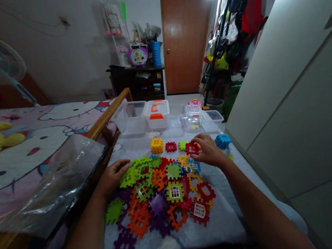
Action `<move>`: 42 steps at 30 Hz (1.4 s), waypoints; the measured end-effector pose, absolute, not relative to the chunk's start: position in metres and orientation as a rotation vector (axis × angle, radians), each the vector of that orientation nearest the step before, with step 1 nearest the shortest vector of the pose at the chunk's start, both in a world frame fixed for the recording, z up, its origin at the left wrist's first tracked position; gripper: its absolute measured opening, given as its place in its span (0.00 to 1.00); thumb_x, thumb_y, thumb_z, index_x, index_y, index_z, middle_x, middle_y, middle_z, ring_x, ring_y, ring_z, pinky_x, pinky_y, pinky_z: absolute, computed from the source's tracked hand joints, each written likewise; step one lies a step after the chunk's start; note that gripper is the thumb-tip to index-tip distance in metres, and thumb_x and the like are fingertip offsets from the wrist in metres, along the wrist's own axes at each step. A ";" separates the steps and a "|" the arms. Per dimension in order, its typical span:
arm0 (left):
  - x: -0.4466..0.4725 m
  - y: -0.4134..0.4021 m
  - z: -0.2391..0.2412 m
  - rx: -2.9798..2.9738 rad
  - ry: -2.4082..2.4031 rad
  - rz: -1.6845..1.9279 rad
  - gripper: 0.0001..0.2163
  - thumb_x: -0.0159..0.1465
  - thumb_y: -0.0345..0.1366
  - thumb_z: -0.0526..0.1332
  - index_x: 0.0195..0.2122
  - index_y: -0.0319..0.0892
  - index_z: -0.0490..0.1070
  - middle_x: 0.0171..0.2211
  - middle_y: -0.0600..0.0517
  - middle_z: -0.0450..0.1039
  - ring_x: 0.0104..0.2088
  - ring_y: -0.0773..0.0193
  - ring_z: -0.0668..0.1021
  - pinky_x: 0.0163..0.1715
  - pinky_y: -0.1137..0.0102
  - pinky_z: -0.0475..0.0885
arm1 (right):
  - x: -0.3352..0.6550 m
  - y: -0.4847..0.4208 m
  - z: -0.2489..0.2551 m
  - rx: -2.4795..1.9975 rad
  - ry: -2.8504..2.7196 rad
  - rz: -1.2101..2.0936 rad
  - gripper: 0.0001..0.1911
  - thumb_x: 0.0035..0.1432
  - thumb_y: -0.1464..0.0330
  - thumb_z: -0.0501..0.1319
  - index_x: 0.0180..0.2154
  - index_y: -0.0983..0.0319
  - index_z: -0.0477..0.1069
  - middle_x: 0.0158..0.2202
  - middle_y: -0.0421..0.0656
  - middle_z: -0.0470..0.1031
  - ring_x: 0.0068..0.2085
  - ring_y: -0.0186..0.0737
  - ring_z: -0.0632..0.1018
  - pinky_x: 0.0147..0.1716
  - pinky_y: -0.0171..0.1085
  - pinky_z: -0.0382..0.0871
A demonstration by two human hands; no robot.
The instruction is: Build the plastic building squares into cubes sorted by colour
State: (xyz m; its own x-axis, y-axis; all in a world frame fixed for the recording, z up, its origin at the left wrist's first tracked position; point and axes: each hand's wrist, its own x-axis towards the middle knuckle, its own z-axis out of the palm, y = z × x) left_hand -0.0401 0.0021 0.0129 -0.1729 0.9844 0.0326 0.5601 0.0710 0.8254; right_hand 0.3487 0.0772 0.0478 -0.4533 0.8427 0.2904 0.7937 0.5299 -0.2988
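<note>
A loose pile of toothed plastic building tiles (155, 185) in green, orange, purple, red and yellow covers the cloth before me. My left hand (114, 176) lies at the pile's left edge, fingers stretched out by the green tiles (129, 176), gripping nothing. Beyond the pile on the right, my right hand (207, 150) has its thumb and fingers closed round a red building tile (191, 148). Behind the pile are a yellow stack of tiles (157, 145), a red tile (171, 146) and a light green one (182, 145). Blue tiles (222, 141) sit stacked right of my right hand.
Clear plastic boxes (131, 119) stand at the far end, one with an orange-handled lid (159, 107). A wooden bed rail (110, 116) and a crumpled clear bag (60, 180) are on the left. A pale cabinet (305, 118) borders the right side.
</note>
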 end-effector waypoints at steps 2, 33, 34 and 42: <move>-0.040 0.002 0.013 1.525 1.787 0.972 0.32 0.50 0.63 0.60 0.43 0.41 0.79 0.42 0.47 0.80 0.42 0.50 0.80 0.47 0.62 0.73 | 0.326 0.095 0.050 -1.355 -2.406 0.166 0.22 0.48 0.61 0.68 0.46 0.60 0.73 0.48 0.48 0.70 0.49 0.49 0.68 0.49 0.44 0.61; -0.044 0.002 0.005 1.600 1.745 0.976 0.29 0.56 0.60 0.59 0.45 0.40 0.77 0.47 0.44 0.78 0.49 0.49 0.77 0.54 0.59 0.68 | 0.248 0.149 0.035 -1.483 -2.788 0.162 0.23 0.47 0.53 0.65 0.42 0.60 0.76 0.48 0.52 0.72 0.50 0.56 0.68 0.46 0.47 0.62; -0.045 0.002 0.004 1.599 1.742 0.973 0.29 0.56 0.60 0.59 0.45 0.40 0.77 0.47 0.44 0.78 0.49 0.49 0.77 0.54 0.59 0.68 | 0.248 0.149 0.036 -1.479 -2.794 0.161 0.23 0.47 0.53 0.65 0.42 0.59 0.76 0.47 0.51 0.72 0.50 0.56 0.68 0.46 0.47 0.62; -0.047 0.003 0.000 1.584 1.745 0.967 0.29 0.56 0.60 0.59 0.46 0.40 0.77 0.47 0.45 0.79 0.48 0.49 0.78 0.52 0.59 0.69 | 0.244 0.150 0.049 -1.463 -2.781 0.171 0.35 0.44 0.52 0.68 0.53 0.59 0.71 0.54 0.53 0.70 0.54 0.59 0.67 0.49 0.50 0.62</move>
State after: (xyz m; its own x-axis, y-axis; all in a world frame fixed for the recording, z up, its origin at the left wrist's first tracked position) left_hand -0.0475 0.0030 -0.0001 -0.1216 0.9914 0.0477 0.5663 0.0298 0.8237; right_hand 0.2435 0.1499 0.0485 -0.5677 0.8214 -0.0552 0.8220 0.5617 -0.0939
